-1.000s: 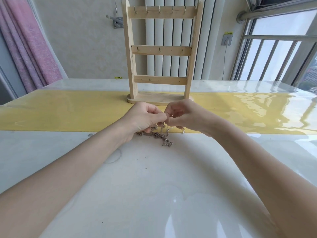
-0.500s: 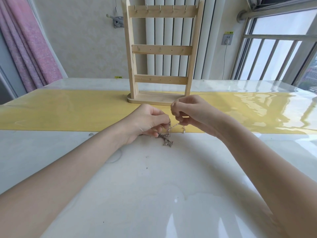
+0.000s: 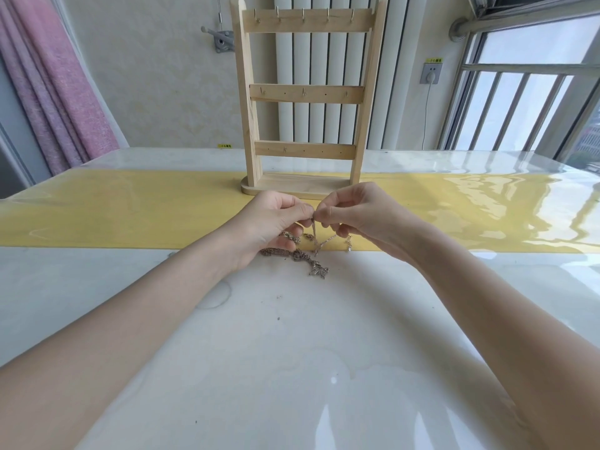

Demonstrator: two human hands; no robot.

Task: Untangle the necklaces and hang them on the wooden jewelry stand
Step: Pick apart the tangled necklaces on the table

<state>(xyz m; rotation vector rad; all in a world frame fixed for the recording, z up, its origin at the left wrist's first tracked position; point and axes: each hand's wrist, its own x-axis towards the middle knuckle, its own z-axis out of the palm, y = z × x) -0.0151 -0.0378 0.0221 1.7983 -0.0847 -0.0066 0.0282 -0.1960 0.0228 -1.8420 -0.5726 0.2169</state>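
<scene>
A tangle of thin metal necklaces lies on the white table just in front of the yellow runner. My left hand and my right hand meet fingertip to fingertip above it, both pinching a chain strand that hangs down to the pile. A small pendant dangles below my right hand. The wooden jewelry stand rises right behind my hands, with three cross bars carrying small hooks and nothing hanging on them.
The glossy white table has a yellow runner across it. A radiator and wall stand behind the stand, a pink curtain at the left, and a barred window at the right.
My right hand moved up and away, then came back so both sets of fingertips meet again. More of the chain now hangs lifted between my hands and the pile.
</scene>
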